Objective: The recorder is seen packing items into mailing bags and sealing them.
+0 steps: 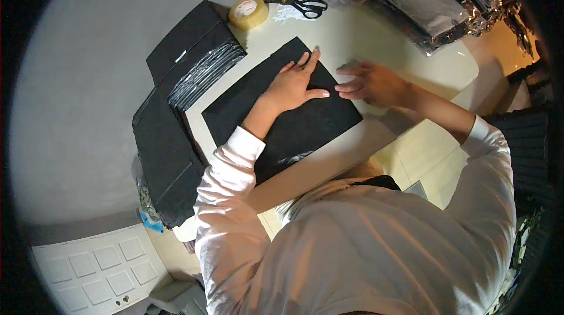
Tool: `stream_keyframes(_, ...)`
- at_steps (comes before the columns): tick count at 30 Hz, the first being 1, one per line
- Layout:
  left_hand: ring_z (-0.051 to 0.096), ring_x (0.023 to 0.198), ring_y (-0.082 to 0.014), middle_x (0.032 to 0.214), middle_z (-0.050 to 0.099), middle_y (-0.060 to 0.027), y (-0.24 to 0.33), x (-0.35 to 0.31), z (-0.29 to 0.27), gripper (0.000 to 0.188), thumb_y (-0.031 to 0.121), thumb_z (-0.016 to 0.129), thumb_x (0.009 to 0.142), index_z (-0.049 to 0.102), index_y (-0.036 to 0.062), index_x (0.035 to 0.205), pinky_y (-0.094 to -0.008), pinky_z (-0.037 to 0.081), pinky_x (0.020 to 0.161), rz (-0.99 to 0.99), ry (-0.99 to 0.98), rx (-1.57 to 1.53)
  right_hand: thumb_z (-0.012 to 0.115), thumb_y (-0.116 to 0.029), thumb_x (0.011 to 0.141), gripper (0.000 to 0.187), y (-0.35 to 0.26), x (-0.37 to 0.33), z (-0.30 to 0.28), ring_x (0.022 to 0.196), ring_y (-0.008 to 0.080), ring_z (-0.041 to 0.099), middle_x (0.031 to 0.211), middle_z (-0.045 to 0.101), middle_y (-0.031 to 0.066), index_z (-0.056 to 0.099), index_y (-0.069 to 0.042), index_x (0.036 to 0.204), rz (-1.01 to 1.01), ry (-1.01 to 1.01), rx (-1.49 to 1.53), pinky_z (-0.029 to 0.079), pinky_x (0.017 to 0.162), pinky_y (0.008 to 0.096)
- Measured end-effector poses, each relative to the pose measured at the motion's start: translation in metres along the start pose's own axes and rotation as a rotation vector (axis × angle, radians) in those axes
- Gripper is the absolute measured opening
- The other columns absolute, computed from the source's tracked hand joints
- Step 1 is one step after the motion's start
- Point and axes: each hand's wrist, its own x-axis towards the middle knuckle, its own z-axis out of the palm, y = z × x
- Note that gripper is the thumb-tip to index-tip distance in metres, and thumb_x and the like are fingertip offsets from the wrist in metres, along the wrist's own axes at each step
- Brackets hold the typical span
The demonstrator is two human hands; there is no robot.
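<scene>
white table (411, 74) | L hand (292, 87) grip open, flat on black sheet (276, 109) | R hand (371, 84) grip open, at sheet edge

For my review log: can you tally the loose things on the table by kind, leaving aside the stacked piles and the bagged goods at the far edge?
Black flat sheet under the left hand and right hand: 1
Roll of tape: 1
Scissors: 1
Total: 3
</scene>
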Motion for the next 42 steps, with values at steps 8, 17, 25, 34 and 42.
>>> stream_keyframes(8,0.025,0.159,-0.0383,0.164,0.032,-0.0325,-0.011,0.027,-0.024,0.148,0.076,0.084,0.063,0.007,0.0052,0.168,-0.0636,0.023,0.125,-0.165,-0.158,0.066,0.072,-0.023,0.087,0.047,-0.016,-0.023,-0.016,0.152,0.0280,0.042,0.147,0.063,-0.0101,0.067,-0.024,0.134,-0.141,0.043,-0.059,0.040,0.117,0.0488)
stream_keyframes(17,0.036,0.153,-0.0408,0.162,0.037,-0.0324,-0.047,0.043,-0.029,0.146,0.075,0.087,0.059,0.018,0.0020,0.165,-0.0628,0.025,0.124,-0.086,-0.162,0.138,0.063,-0.024,0.094,0.032,-0.025,-0.029,-0.016,0.145,0.0260,0.052,0.140,0.069,-0.0058,0.071,-0.023,0.126,-0.162,0.022,0.096,0.043,0.114,0.0520)
stream_keyframes(25,0.031,0.157,-0.0365,0.170,0.029,-0.0218,-0.054,0.043,-0.025,0.144,0.073,0.087,0.060,0.019,0.0026,0.165,-0.0650,0.027,0.123,-0.035,-0.154,0.117,0.068,-0.024,0.093,0.024,-0.031,-0.032,-0.013,0.139,0.0228,0.058,0.136,0.072,-0.0051,0.075,-0.023,0.116,-0.101,0.003,0.194,0.049,0.102,0.0459)
stream_keyframes(34,0.030,0.157,-0.0367,0.172,0.025,-0.0197,-0.057,0.050,-0.022,0.141,0.072,0.087,0.061,0.023,0.0028,0.165,-0.0609,0.030,0.123,-0.006,-0.156,0.114,0.066,-0.022,0.096,0.041,-0.035,0.026,-0.016,0.141,0.0321,0.055,0.142,0.067,0.0104,0.067,-0.009,0.135,0.225,0.099,0.504,0.047,0.107,0.0535)
stream_keyframes(42,0.029,0.157,-0.0375,0.171,0.025,-0.0215,-0.067,0.047,-0.015,0.142,0.074,0.088,0.058,0.027,-0.0003,0.163,-0.0606,0.031,0.122,0.022,-0.101,0.056,0.063,-0.044,0.100,0.065,-0.071,0.047,-0.010,0.156,0.0492,0.021,0.171,0.020,0.0248,0.050,-0.012,0.156,0.180,-0.006,0.135,0.026,0.122,0.0641)
